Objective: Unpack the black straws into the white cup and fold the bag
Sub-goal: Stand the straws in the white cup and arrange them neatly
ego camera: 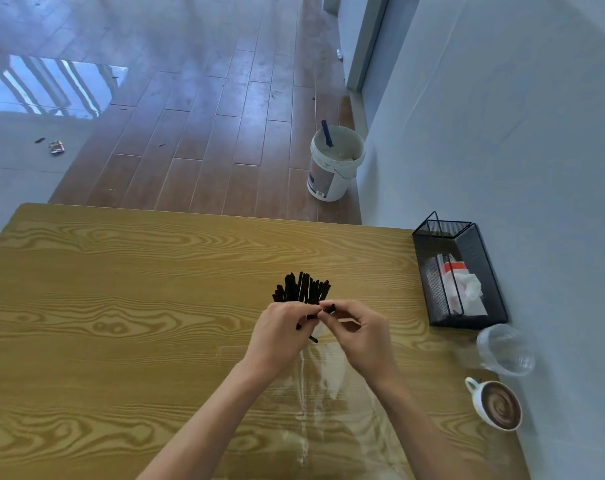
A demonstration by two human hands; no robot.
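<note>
black straws (303, 289) bunched mid-table (121, 306), both hands gripping, open wood leftward

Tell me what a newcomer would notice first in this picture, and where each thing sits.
First, the black straws fanning up at the middle of the wooden table, with the left hand and right hand meeting just below their tips. Next, the clear bag lying flat on the table under the forearms. Along the right edge sit a black mesh basket, a clear plastic cup and a coffee cup.
</note>
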